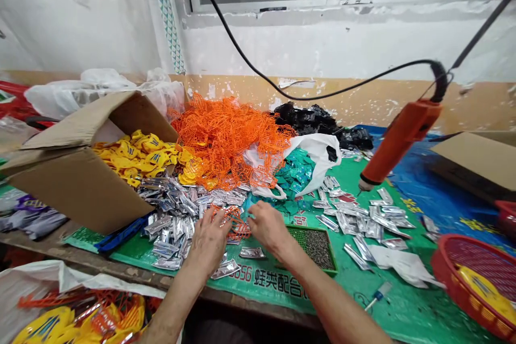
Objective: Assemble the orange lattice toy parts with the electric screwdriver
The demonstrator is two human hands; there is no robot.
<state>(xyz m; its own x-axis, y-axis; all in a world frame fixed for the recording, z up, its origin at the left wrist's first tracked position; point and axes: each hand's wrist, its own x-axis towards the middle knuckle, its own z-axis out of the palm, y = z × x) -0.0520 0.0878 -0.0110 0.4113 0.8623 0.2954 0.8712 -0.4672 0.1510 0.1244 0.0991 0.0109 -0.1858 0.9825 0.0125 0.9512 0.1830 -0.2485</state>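
Note:
My left hand (209, 239) and my right hand (268, 228) meet over the green mat (363, 301), both gripping a small orange plastic lattice piece (236, 227) between them. The fingers of each hand are curled onto it. Silver foil packets (173, 220) lie heaped just left of my left hand. A small green tray of dark screws (318, 247) sits right beside my right wrist. Behind the hands rises a big pile of orange lattice pieces (226, 137).
An open cardboard box (80, 183) spills yellow plastic parts (137, 156) at left. An orange electric screwdriver (399, 140) hangs on a black cable at right. More foil packets (363, 215), a red basket (471, 274), teal packets (296, 172) and black parts (318, 121) surround the area.

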